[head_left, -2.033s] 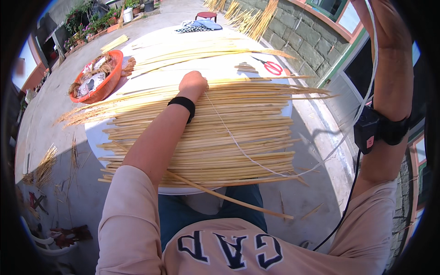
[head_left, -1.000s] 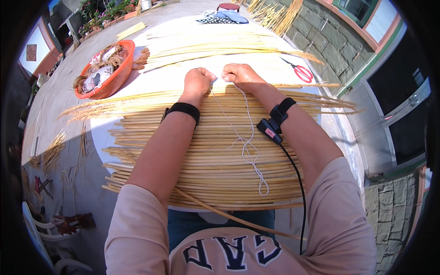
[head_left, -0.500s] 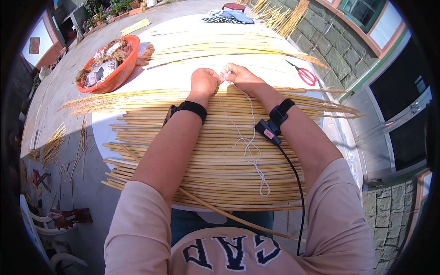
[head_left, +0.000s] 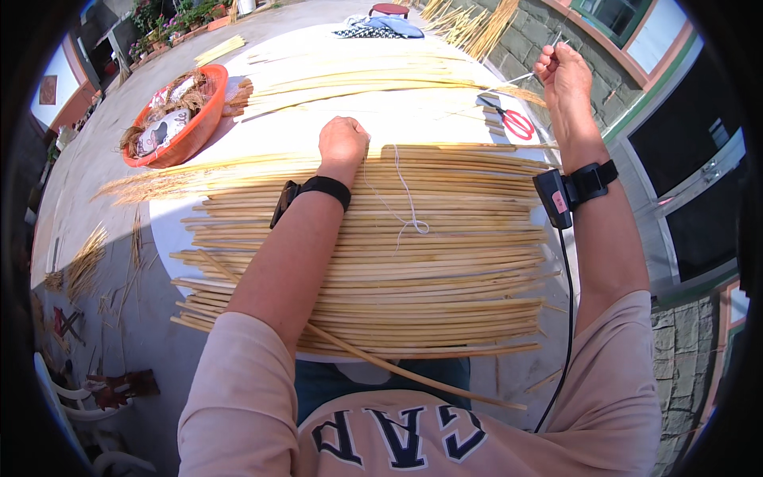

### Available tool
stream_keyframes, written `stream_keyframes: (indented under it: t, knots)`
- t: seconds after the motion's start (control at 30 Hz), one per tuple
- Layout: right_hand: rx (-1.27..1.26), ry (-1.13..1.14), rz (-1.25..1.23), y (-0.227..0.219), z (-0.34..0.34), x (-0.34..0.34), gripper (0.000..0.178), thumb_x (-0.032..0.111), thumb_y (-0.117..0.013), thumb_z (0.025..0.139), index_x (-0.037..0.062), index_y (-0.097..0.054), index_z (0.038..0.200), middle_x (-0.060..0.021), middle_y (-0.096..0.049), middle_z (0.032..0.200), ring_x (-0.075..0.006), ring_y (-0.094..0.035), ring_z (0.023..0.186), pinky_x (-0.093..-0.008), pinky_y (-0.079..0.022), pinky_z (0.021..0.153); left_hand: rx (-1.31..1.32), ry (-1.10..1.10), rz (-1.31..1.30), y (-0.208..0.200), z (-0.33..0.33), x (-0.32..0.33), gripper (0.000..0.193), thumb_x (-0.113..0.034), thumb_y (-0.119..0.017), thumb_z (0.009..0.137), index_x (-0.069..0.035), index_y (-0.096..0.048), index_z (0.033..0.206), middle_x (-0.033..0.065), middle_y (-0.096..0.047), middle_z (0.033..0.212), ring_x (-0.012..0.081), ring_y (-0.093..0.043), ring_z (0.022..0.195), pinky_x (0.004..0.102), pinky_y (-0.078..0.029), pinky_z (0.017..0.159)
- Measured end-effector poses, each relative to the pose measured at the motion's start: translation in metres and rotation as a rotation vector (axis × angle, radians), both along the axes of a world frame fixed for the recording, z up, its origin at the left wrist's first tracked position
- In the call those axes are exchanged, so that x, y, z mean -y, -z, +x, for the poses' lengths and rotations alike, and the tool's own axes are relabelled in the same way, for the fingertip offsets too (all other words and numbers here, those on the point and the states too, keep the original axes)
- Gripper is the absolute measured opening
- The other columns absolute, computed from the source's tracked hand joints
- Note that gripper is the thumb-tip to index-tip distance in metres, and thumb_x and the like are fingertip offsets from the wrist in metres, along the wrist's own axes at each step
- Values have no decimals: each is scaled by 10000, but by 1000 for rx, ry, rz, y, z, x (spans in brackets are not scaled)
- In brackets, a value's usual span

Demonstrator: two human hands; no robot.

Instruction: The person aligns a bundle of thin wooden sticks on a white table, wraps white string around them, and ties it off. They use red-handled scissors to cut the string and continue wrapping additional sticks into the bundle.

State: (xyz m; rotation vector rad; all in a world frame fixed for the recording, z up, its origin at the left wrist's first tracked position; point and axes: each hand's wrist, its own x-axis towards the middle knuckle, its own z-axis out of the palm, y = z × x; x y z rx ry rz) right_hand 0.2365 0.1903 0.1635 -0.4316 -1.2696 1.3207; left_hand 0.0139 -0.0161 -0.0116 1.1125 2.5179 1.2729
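Note:
Pale straw-coloured stalks [head_left: 413, 274] lie side by side as a mat on the white round table, bound across by thin string. My left hand [head_left: 343, 143] is closed at the mat's far edge, with white string [head_left: 404, 179] hanging beside it and looping over the stalks. My right hand [head_left: 566, 75] is raised at the far right, its fingers pinched on the string, which shows as a taut white strand at its left side. A thin end sticks up past these fingertips. The left fingertips are mostly hidden behind the hand.
Red-handled scissors [head_left: 517, 123] lie on the table [head_left: 278, 135] below my right hand. An orange basin [head_left: 208, 119] with string balls and bags stands at the left. More stalks [head_left: 373, 83] lie farther back. One loose stalk [head_left: 413, 375] sticks out toward me.
My right hand has moved from beside the left one far out to the right and up, drawing the string. The loop on the mat is shorter. My left hand has barely moved.

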Motion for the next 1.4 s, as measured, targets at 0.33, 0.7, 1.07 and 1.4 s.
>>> stream_keyframes:
  t: [0.33, 0.7, 1.07, 1.4]
  knots:
    - [-138, 280, 216, -71, 188, -61, 121, 97, -440, 961, -17, -478, 947, -126, -583, 821, -148, -517, 628, -273, -451, 550, -100, -180, 18, 10, 6, -17, 68, -108, -694, 719, -62, -644, 727, 93, -646, 723, 230, -617, 704, 351, -486, 716]
    - [423, 13, 69, 6, 64, 20, 83, 143, -496, 916, 64, -494, 943, 0, -529, 721, -57, -410, 556, -203, -332, 489, 89, 28, -158, -22, 31, -9, 184, -239, -769, 720, -102, -672, 795, 64, -507, 1108, 271, -428, 1077, 438, -376, 922]
    - [1277, -254, 440, 129, -76, 79, 206, 207, -657, 712, 63, -681, 857, -152, -665, 885, -277, -624, 846, -359, -490, 753, -148, -18, -368, -18, 39, -16, 184, -327, -589, 815, -226, -722, 892, 37, -502, 1162, 287, -410, 1127, 448, -352, 916]
    - [1358, -70, 330, 123, -69, 63, 240, 232, -705, 705, 78, -703, 890, -127, -679, 901, -283, -635, 872, -364, -499, 774, -139, -16, -380, -20, 39, -14, 163, -292, -566, 865, -224, -712, 891, 34, -502, 1144, 267, -417, 1114, 431, -345, 913]
